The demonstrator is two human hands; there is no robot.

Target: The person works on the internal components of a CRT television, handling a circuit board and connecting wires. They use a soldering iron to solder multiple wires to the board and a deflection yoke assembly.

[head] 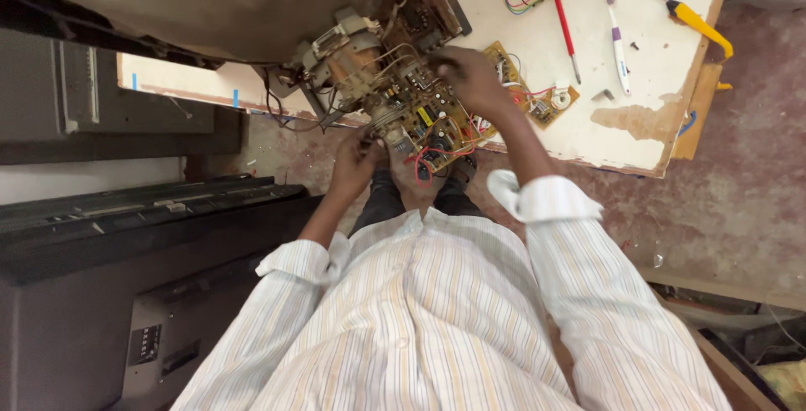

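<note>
A brown circuit board (424, 113) crowded with parts and red wires hangs over the near edge of a white worktable (655, 83). It is joined by wires to the neck of an old picture tube (210, 4). My left hand (354, 159) grips the board's lower edge from beneath. On top of the board rests my right hand (470, 79), fingers curled on its components. Whether those fingers pinch a part I cannot make out. A smaller board (537, 96) lies just right of that hand.
On the table lie a red screwdriver (561, 12), a white and purple toothbrush (618, 41) and a yellow-handled tool (693, 20). Dark television casings (126, 235) stand at my left. A reddish floor (739, 193) lies to the right.
</note>
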